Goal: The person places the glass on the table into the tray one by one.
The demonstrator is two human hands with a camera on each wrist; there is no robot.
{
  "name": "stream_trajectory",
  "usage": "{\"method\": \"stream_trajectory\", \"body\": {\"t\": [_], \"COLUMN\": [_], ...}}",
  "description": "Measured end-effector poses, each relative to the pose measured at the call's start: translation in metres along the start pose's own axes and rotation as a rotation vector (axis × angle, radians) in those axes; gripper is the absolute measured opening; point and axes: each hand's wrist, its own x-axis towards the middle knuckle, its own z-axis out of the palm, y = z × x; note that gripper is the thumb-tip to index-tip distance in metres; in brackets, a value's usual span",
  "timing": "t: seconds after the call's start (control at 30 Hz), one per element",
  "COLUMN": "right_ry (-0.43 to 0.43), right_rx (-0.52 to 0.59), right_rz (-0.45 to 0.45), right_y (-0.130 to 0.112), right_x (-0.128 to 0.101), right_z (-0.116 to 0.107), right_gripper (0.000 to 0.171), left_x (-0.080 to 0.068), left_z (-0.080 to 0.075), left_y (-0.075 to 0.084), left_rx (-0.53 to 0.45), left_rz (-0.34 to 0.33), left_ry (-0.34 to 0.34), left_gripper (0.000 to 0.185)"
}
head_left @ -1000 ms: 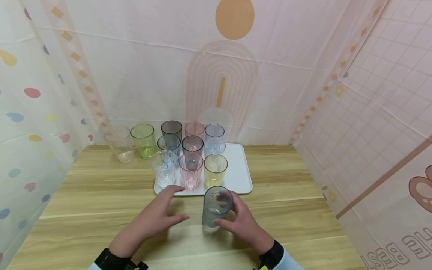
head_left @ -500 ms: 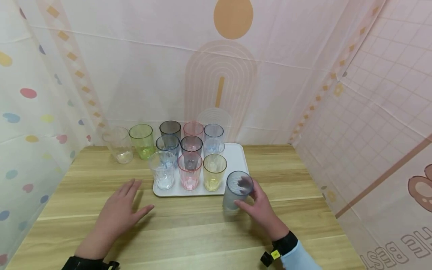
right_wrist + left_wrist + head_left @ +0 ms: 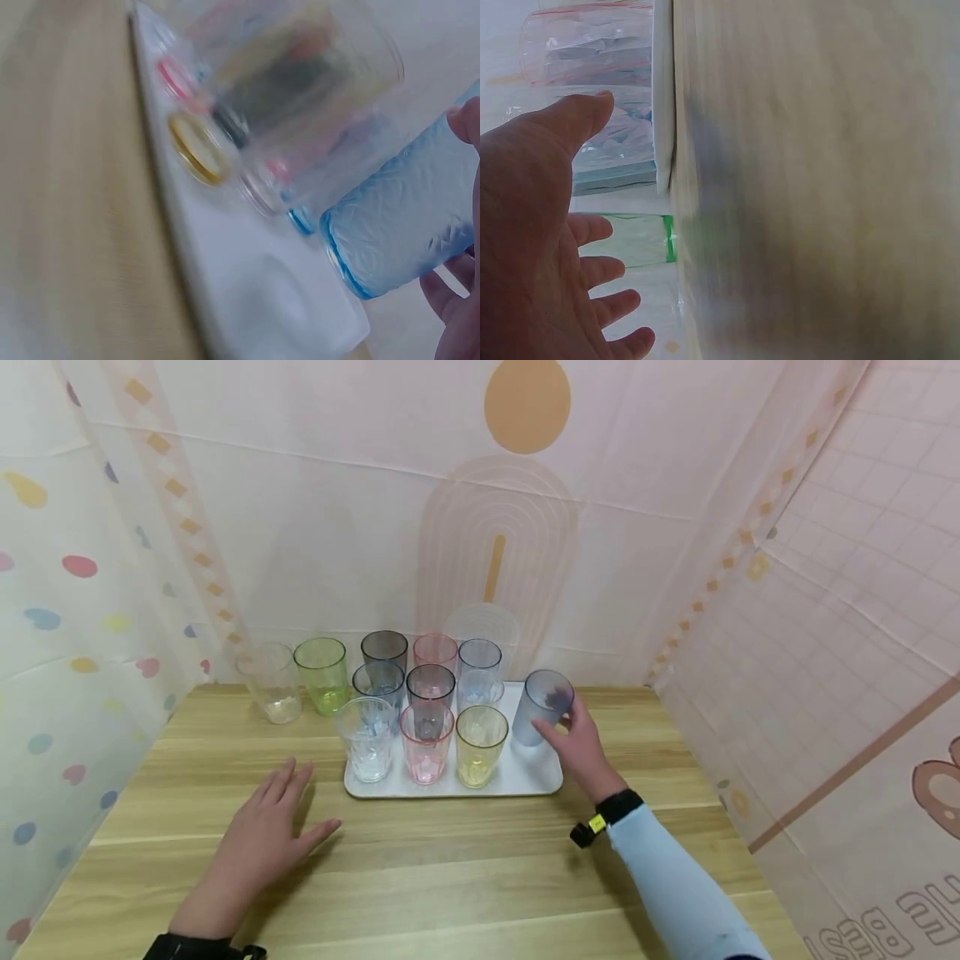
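A person's right hand [image 3: 581, 745] holds a frosted blue cup [image 3: 542, 706] over the far right part of a white tray [image 3: 536, 772], fingers and thumb curled round its side — the grip is closed on the cup, which is tilted slightly, its mouth leaning toward the viewer. Whether its base touches the tray cannot be told. In the right wrist view the blue cup [image 3: 405, 217] fills the right side, blurred, with fingertips [image 3: 450, 289] on its wall. The tray sits on a wooden worktop [image 3: 450, 868] and carries three rows of tumblers; the near row is a clear cup [image 3: 365, 739], a pink cup [image 3: 425, 743] and a yellow cup [image 3: 479, 745]. To the left of the tray, on the worktop, stand a green cup [image 3: 322, 674] and another clear tumbler [image 3: 272, 681]. The left hand [image 3: 258, 843] rests flat on the worktop near the tray's near left corner — fingers spread, holding nothing.
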Motion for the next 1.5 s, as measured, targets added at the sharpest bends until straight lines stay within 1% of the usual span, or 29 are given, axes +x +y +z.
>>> {"method": "stream_trajectory", "body": {"t": [0.03,0.13,0.3,0.4,0.5,0.63,0.8,0.9,1.1,1.37,1.5], "right_ry": [0.004,0.007,0.010,0.009,0.000,-0.008,-0.006,-0.004,-0.005,-0.019,-0.018], "right_rx": [-0.006,-0.026,-0.063,-0.093,-0.127,-0.145,-0.159,-0.170,-0.173,-0.144,-0.119], "right_rz": [0.003,0.051,0.137,0.161,0.177,0.195,0.247,0.260,0.263,0.261,0.217], "right_y": [0.002,0.006,0.014,0.018,0.020,0.019,0.018,0.019,0.019,0.020,0.023], "right_x": [0.009,0.034,0.070,0.085,0.094,0.099,0.097,0.096,0.096,0.096,0.094], "right_z": [0.002,0.008,0.015,0.018,0.021,0.026,0.030,0.033,0.038,0.040,0.035], "right_gripper": [0.076,0.075,0.084,0.088,0.091,0.094,0.096,0.096,0.095,0.096,0.095], "left_x": [0.000,-0.001,0.001,0.002,0.004,0.004,0.003,0.001,0.000,-0.003,-0.003], "left_z": [0.000,0.000,-0.002,-0.004,-0.007,-0.009,-0.011,-0.012,-0.013,-0.014,-0.013], "left_y": [-0.001,-0.001,-0.001,-0.001,0.001,0.001,0.002,0.002,0.001,0.001,-0.001], "left_rx": [0.003,0.007,0.001,-0.007,-0.009,-0.006,-0.018,-0.023,-0.028,-0.030,-0.030], "left_rz": [0.000,0.004,0.006,-0.001,-0.006,-0.014,-0.029,-0.041,-0.069,-0.074,-0.074], "left_ry": [0.004,0.013,0.016,0.005,-0.007,-0.016,-0.025,-0.031,-0.042,-0.026,-0.021], "left_gripper": [0.106,0.104,0.105,0.105,0.105,0.106,0.106,0.106,0.105,0.104,0.104]}}
